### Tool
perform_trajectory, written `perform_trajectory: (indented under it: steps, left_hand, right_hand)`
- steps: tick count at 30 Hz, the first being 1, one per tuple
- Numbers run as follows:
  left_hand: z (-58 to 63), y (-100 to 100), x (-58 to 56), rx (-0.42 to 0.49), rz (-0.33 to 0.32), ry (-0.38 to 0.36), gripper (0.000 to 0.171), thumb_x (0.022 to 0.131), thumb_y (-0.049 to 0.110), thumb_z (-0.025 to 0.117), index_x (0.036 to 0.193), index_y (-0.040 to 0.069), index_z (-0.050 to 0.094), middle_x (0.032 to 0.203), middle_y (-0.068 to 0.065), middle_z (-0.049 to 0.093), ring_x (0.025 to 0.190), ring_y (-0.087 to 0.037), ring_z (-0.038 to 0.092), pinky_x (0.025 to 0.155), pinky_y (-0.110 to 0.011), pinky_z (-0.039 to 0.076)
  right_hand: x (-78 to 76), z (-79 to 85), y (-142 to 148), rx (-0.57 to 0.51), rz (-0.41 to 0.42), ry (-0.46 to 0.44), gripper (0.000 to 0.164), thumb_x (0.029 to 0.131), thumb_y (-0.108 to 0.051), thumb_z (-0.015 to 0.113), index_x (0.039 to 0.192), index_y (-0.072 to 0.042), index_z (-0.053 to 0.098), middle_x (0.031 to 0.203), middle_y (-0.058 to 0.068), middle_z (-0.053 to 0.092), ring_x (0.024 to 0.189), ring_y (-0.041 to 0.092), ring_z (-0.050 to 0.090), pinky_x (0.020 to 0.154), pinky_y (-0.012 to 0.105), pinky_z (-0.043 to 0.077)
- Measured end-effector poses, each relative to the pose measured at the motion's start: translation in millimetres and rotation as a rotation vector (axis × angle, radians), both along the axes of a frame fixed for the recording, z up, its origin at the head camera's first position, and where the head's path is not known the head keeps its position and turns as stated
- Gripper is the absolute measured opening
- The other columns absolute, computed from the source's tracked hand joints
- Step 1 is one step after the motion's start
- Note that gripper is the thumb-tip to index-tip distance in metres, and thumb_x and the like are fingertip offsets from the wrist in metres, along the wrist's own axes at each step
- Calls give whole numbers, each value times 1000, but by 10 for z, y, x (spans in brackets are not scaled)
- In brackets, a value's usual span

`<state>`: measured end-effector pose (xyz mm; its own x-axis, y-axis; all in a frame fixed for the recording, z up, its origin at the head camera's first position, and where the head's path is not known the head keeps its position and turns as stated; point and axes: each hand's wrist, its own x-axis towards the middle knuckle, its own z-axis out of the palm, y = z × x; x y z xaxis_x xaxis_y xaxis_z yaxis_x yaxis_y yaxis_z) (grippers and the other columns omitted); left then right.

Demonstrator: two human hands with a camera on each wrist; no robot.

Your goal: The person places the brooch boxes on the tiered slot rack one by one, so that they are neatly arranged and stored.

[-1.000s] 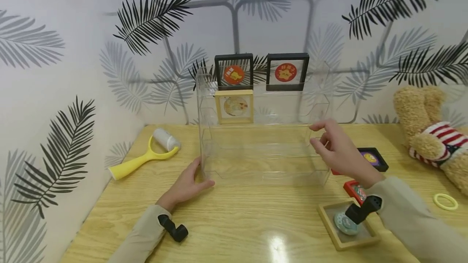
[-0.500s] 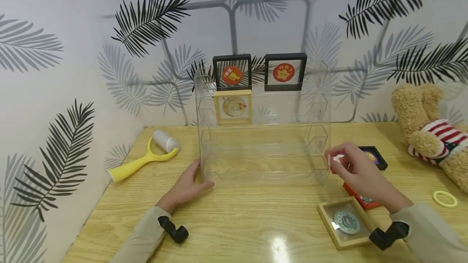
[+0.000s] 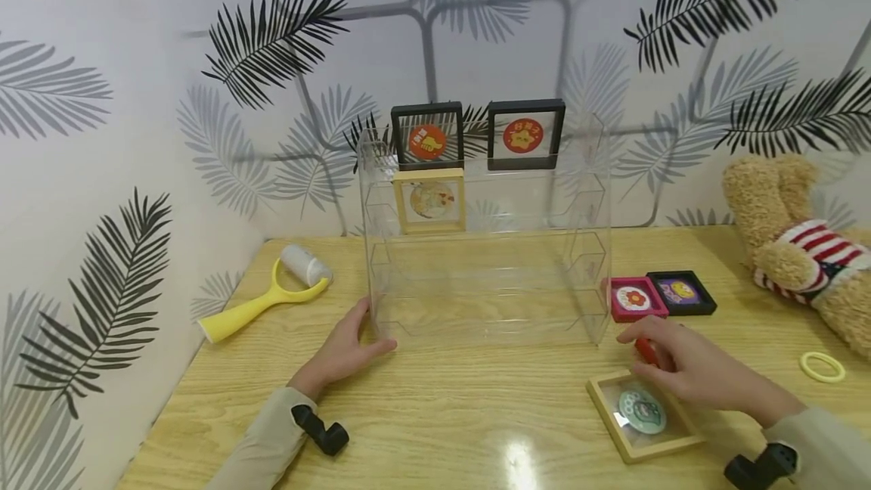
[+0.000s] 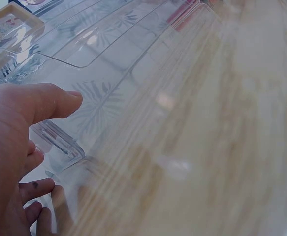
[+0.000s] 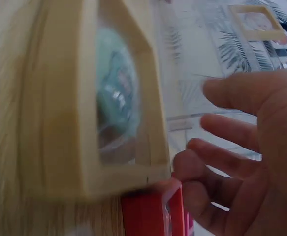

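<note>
A clear plastic display rack [image 3: 486,292] of several tiers stands on the wooden table. My left hand [image 3: 343,354] rests at its lower left side, thumb extended along the front; in the left wrist view the fingers lie beside the rack's corner. My right hand [image 3: 694,369] hovers over a red frame [image 3: 646,351], which it mostly hides. In the right wrist view its fingers are loosely bent, near or touching the red frame, with nothing gripped. A light wooden frame [image 3: 643,411] holding a turquoise round badge lies just in front of that hand.
Two black frames [image 3: 427,136] stand on the rack's top tier, a light wooden frame [image 3: 430,201] below. Pink [image 3: 636,299] and black [image 3: 680,293] frames lie right. A teddy bear [image 3: 796,240], yellow ring [image 3: 822,367] and yellow-handled roller [image 3: 268,299] lie around.
My right hand has moved from the rack's right side down and to the right, over the red frame. The pink and black frames have come into view. My left hand stays at the rack.
</note>
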<state>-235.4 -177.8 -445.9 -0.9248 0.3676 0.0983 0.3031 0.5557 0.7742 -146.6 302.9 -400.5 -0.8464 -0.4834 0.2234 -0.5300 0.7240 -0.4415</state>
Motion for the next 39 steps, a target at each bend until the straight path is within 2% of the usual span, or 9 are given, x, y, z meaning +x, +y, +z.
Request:
perform_trajectory:
  steps: [5,11,16,19,22,28,32,37,39]
  left_hand:
    - [-8,-12,-3,8,-10,1,83,85,26,74,149,2,28,151,-19,36,143,-34,29,116,-51,24]
    - [-13,-20,-14,7,-14,10,82,85,26,74,149,2,28,151,-19,36,143,-34,29,115,-52,25]
    - [-5,-23,-20,-1,-13,17,82,85,26,74,148,2,29,150,-19,37,142,-34,30,115,-52,26]
    - [-1,-23,-23,-5,-12,23,82,85,26,74,148,1,29,150,-20,37,141,-35,31,114,-52,26]
    - [-7,-22,-22,-5,-11,22,82,85,26,74,148,1,29,150,-20,37,141,-35,31,114,-52,26]
    - [-19,-12,-15,6,-19,24,82,85,25,74,148,-1,29,150,-21,37,141,-36,32,114,-53,26]
    - [-28,-18,-18,3,-21,26,81,85,25,74,148,0,29,150,-21,37,141,-36,32,114,-53,27]
    - [-23,-17,-16,23,-25,30,80,84,22,74,147,0,30,149,-21,38,140,-35,32,114,-52,27]
    - [-15,-12,-18,36,-24,26,79,84,21,74,147,0,31,149,-21,39,141,-34,32,115,-51,26]
  right_hand:
    - [74,0,101,200,77,24,58,78,-50,74,123,-16,59,123,-1,60,110,16,57,84,32,53]
    - [110,-27,255,210,183,-80,89,68,-58,78,139,-16,47,135,5,54,125,4,44,89,26,48]
    - [110,-29,266,275,169,-171,104,58,-62,81,144,-16,42,140,8,50,127,16,46,90,32,49]
    - [124,-9,213,296,130,-265,108,54,-53,88,144,-15,41,143,12,47,124,33,48,90,44,50]
    - [158,12,141,330,94,-300,109,50,-42,91,142,-12,41,142,14,46,121,38,49,89,52,50]
    - [246,4,36,380,87,-103,102,47,-39,92,133,-8,45,129,7,55,109,27,57,84,44,53]
    - [276,-6,-7,299,122,-92,99,54,-44,90,134,-11,43,130,3,53,112,20,53,86,35,52]
    - [268,33,-61,127,182,-182,95,64,-42,87,141,-15,38,134,4,50,114,9,48,86,26,48]
    - [251,65,-96,3,205,-265,96,66,-33,87,144,-13,35,125,6,53,101,4,53,76,24,50]
